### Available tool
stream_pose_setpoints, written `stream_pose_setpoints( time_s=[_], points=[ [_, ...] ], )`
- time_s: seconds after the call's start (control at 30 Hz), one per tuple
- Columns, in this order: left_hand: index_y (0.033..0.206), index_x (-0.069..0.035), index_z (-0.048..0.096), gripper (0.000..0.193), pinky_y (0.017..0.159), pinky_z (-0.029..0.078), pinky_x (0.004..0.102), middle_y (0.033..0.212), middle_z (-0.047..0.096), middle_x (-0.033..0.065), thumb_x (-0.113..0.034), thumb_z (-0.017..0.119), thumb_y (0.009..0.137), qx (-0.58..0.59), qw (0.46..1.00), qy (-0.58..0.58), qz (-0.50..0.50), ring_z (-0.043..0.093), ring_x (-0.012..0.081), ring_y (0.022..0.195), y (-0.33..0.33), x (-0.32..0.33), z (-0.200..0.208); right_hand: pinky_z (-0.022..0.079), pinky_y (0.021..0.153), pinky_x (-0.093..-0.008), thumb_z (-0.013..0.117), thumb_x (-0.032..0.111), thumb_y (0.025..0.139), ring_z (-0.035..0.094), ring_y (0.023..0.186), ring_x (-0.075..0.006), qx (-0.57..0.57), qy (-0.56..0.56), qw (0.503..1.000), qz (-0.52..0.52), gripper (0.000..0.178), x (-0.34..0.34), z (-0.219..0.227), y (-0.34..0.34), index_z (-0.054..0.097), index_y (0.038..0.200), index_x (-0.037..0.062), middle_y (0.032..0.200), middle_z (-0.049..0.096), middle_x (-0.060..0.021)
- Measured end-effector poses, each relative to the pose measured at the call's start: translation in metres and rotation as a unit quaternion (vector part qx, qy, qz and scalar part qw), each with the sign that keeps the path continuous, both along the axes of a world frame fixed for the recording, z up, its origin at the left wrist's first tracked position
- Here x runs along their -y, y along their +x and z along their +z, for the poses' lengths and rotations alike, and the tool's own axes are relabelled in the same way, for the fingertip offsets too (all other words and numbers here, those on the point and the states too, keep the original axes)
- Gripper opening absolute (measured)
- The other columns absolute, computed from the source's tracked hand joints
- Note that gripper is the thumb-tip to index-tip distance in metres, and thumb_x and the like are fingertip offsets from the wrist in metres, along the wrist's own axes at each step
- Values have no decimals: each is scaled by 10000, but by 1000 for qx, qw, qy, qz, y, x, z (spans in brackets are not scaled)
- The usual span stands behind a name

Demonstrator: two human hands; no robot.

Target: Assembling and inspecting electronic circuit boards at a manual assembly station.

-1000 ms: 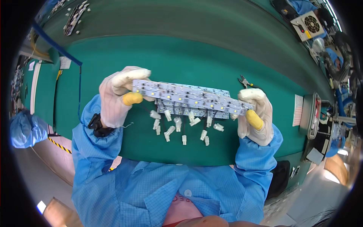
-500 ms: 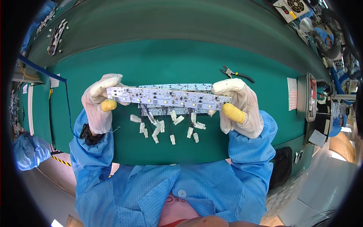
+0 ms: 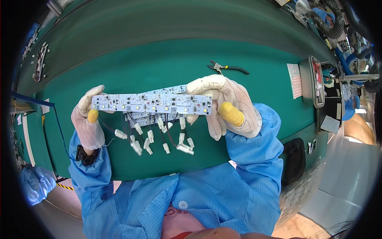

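A long white LED circuit board (image 3: 151, 104) with small chips and yellow LEDs is held level above the green mat. My left hand (image 3: 88, 115), in a white glove with a yellow finger cot on the thumb, pinches its left end. My right hand (image 3: 234, 105), gloved alike, is at the right end; its thumb stands off the board and its fingers curve behind, their tips partly hidden. Behind and below lie more LED boards (image 3: 167, 90), partly covered. Dark wires with several white plug connectors (image 3: 166, 148) hang toward me.
Cutting pliers (image 3: 229, 68) with dark handles lie beyond my right hand. To the right are a printed sheet (image 3: 295, 81) and a metal tray (image 3: 308, 83). Another board with connectors (image 3: 40, 61) lies far left. A blue cord (image 3: 59, 129) runs down toward my left wrist.
The view has shifted, so the bench items appear moved. My right thumb has come off the board's right end, and the board is more level.
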State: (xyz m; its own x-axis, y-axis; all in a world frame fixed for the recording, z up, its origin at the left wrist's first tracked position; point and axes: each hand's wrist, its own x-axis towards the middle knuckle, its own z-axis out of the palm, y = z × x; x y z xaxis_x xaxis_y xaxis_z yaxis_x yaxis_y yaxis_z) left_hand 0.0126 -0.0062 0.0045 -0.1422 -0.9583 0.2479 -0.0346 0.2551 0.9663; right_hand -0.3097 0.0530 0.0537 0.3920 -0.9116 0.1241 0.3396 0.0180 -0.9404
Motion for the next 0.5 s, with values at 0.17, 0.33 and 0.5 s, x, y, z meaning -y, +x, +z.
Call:
stream_pose_setpoints(
  time_s=[0.17, 0.33, 0.5],
  points=[
    [1117, 18, 630, 465, 723, 507, 251, 998, 655, 99, -367, 661, 859, 54, 996, -49, -42, 635, 155, 800, 9, 4, -3, 419, 373, -145, 565, 386, 920, 555, 443, -63, -8, -3, 1000, 5, 554, 0, 1, -3, 447, 1234, -55, 875, 646, -198],
    [1133, 19, 619, 417, 703, 502, 255, 968, 655, 103, -298, 663, 866, -6, 1000, -7, -14, 630, 152, 780, 1, 0, -1, 424, 382, -153, 577, 256, 917, 559, 430, -75, -6, 18, 1000, -7, 467, 0, 3, -2, 445, 1227, -67, 876, 640, -220],
    [1162, 23, 594, 488, 685, 499, 266, 919, 648, 108, -316, 702, 828, -46, 998, -23, -37, 623, 150, 753, 3, -4, 2, 436, 411, -156, 614, 156, 884, 568, 429, -86, 45, -7, 999, -10, 436, 4, -5, 0, 446, 1213, -76, 899, 633, -242]
  ],
)
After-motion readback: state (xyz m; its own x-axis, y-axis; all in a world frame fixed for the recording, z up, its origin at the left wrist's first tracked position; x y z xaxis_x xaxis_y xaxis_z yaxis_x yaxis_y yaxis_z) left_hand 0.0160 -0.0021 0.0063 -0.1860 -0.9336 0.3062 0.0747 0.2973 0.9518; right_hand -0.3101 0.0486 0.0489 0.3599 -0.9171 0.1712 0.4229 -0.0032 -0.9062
